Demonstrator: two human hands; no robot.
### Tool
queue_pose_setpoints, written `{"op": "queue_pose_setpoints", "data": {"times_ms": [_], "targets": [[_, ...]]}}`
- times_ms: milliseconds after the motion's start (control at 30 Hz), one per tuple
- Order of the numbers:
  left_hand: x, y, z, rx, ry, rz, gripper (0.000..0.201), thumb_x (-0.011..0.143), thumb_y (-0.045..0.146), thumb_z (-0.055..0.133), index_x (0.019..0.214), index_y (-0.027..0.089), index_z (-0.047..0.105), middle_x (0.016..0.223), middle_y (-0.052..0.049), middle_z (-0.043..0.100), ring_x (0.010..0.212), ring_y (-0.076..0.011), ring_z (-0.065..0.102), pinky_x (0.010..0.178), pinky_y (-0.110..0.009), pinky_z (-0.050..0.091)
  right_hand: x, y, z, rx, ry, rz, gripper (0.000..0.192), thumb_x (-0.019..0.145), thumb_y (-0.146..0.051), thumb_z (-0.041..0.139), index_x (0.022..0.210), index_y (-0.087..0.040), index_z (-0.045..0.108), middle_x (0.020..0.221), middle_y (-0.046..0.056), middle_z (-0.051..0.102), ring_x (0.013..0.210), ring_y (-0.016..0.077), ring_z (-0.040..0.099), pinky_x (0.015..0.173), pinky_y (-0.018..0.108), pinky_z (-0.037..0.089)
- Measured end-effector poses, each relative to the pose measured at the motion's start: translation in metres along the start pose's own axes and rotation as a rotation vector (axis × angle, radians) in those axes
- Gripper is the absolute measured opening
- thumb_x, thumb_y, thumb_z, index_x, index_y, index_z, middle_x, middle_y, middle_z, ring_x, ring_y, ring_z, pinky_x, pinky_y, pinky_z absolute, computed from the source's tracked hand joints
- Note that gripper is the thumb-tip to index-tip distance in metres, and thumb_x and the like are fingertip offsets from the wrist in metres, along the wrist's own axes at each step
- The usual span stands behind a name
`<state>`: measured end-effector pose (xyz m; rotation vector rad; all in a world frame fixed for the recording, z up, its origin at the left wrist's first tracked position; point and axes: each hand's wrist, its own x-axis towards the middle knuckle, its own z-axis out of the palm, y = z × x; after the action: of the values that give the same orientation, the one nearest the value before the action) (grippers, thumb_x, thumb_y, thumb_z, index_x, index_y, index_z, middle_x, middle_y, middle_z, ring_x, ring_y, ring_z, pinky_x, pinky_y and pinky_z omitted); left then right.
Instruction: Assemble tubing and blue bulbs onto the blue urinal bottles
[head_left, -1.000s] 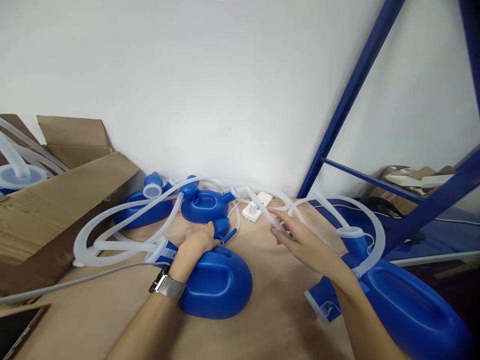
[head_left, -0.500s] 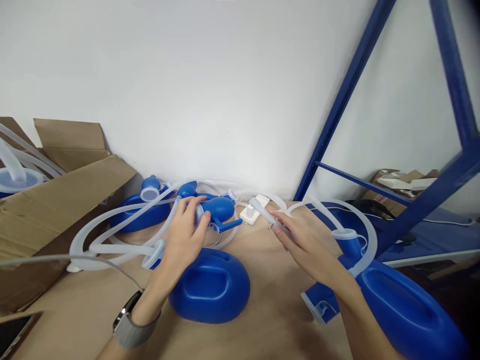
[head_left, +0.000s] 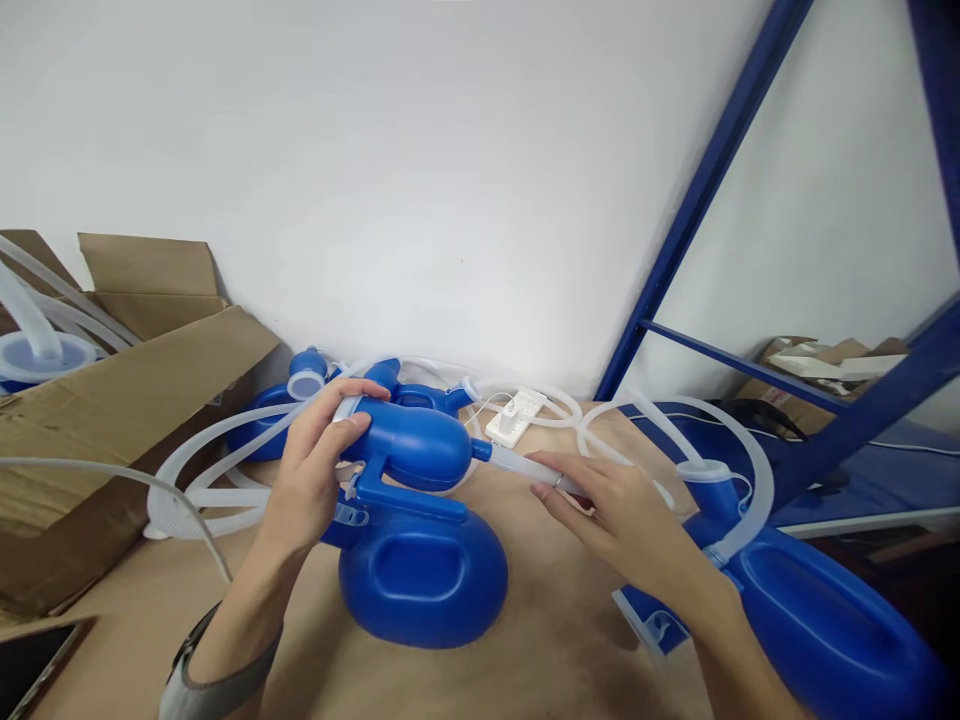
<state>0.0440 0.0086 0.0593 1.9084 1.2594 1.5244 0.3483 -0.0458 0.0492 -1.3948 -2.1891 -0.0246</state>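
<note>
My left hand (head_left: 319,465) is closed around the white-rimmed end of a blue plastic urinal cup (head_left: 420,440) with a side handle. The cup lies sideways in the air, its narrow spout pointing right. In my right hand (head_left: 600,495), pinched between thumb and fingers, is a translucent plastic hose (head_left: 517,462). The hose end meets the spout; how far it overlaps cannot be made out. Below the cup, a blue urinal bottle (head_left: 424,620) with a moulded grip lies on the table. My left wrist wears a watch band (head_left: 225,685).
An open cardboard box (head_left: 150,400) with hoses stands at left. More blue bottles and coiled hoses lie along the wall, near a white power strip (head_left: 517,415). Another blue bottle (head_left: 832,620) lies at right, beside a blue metal frame (head_left: 697,190). A phone (head_left: 34,660) rests at front left.
My left hand has lifted the cup from the pile toward me and left, above the bottle. My right hand has brought the hose end to the spout.
</note>
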Motion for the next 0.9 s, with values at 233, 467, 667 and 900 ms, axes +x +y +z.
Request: {"op": "queue_pose_setpoints", "data": {"times_ms": [233,467,667,900], "targets": [[-0.006,0.010,-0.004,-0.210,-0.109,-0.125,0.022,0.085,0.029,0.052,0.098,0.026,0.068,0.123,-0.003,0.069,0.121,-0.0331,0.061,0.091,-0.039,0.055,0.001,0.008,0.014,-0.299,0.031,-0.179,0.039,0.112,-0.039,0.036,0.126,-0.020,0.066,0.093,0.008,0.078,0.074,0.0241,0.072,0.059,0.033,0.046],[-0.015,0.019,0.006,-0.205,-0.074,-0.041,0.011,0.089,0.034,0.058,0.094,0.026,0.064,0.109,-0.003,0.066,0.114,-0.0305,0.061,0.091,-0.040,0.053,0.002,0.001,0.020,-0.295,0.100,-0.244,0.043,0.112,-0.040,0.033,0.140,-0.020,0.058,0.106,0.011,0.078,0.078,0.0236,0.073,0.062,0.033,0.053],[-0.017,0.029,0.006,-0.148,-0.094,0.024,0.028,0.078,0.037,0.083,0.091,0.026,0.061,0.104,-0.001,0.064,0.101,-0.0237,0.063,0.083,-0.035,0.053,0.001,-0.004,0.018,-0.302,0.271,-0.353,0.038,0.112,-0.038,0.040,0.107,-0.017,0.072,0.088,0.010,0.080,0.066,0.0195,0.071,0.057,0.029,0.047],[-0.022,0.027,0.006,-0.266,-0.092,0.247,0.033,0.074,0.026,0.088,0.090,0.025,0.060,0.104,-0.003,0.062,0.095,-0.0241,0.064,0.093,-0.045,0.055,-0.001,-0.009,0.003,-0.090,0.242,-0.399,0.043,0.112,-0.040,0.035,0.115,-0.017,0.071,0.083,0.009,0.078,0.064,0.0183,0.070,0.055,0.028,0.048]]}}
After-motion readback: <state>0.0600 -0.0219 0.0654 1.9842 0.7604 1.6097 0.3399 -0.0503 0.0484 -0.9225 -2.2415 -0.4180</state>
